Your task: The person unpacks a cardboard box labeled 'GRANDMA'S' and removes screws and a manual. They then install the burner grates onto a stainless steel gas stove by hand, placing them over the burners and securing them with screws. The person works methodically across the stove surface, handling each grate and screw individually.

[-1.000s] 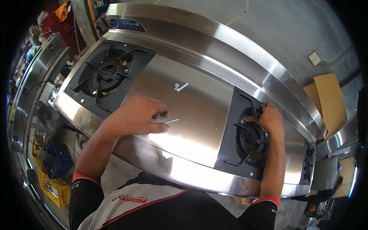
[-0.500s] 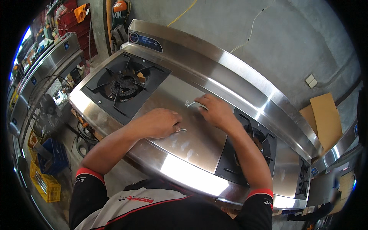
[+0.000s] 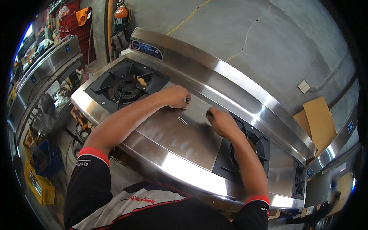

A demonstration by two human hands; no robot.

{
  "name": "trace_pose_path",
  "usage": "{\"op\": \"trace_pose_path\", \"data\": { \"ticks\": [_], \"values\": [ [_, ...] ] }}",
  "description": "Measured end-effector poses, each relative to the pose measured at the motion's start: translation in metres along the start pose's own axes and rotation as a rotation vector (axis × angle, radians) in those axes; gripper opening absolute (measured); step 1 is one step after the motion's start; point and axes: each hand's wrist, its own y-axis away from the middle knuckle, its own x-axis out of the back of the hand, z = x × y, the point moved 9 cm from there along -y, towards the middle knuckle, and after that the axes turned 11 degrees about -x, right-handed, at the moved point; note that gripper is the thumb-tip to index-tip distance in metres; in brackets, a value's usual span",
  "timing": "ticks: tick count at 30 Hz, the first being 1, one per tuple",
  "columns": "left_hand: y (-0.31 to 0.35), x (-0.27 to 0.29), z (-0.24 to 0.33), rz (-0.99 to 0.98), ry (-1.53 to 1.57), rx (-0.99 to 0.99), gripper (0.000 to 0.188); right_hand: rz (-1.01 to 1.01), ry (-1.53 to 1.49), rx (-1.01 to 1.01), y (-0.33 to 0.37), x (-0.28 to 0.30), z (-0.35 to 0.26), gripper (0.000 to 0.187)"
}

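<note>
My left hand [image 3: 178,97] is closed in a pinch above the steel top, close to the left burner [image 3: 126,89]. Whatever sits between its fingertips is too small to make out. Just below it, a slim silvery bolt [image 3: 183,120] lies on the steel panel [image 3: 168,132]. To the right, my right hand [image 3: 222,122] pinches a thin metal bolt, its end poking out leftward from the fingers. This hand hovers over the panel beside the right burner [image 3: 251,143], which my forearm partly covers.
The stainless gas stove [image 3: 226,74] has a tall backsplash against a grey wall. A fan [image 3: 48,103], a blue crate [image 3: 50,157] and a yellow crate [image 3: 40,188] stand at left. Cardboard [image 3: 320,124] leans at right, where another person [image 3: 327,205] is partly visible.
My left hand has moved up and away from the bolt it was at, which now lies on the panel. My right hand has shifted right and nearer with its bolt.
</note>
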Motion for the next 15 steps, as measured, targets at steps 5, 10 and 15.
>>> {"op": "trace_pose_path", "data": {
  "ticks": [5, 10, 15],
  "values": [
    [-0.007, 0.000, 0.001, 0.033, -0.046, -0.045, 0.024, 0.074, -0.175, -0.097, 0.072, 0.039, 0.039, 0.018],
    [-0.010, -0.009, -0.001, -0.055, 0.057, 0.010, 0.025, 0.177, -0.363, -0.206, 0.126, 0.043, 0.081, 0.014],
    [0.000, -0.004, -0.001, 0.033, 0.025, -0.018, 0.025, 0.275, -0.419, -0.217, 0.124, 0.051, 0.099, 0.015]
  ]
}}
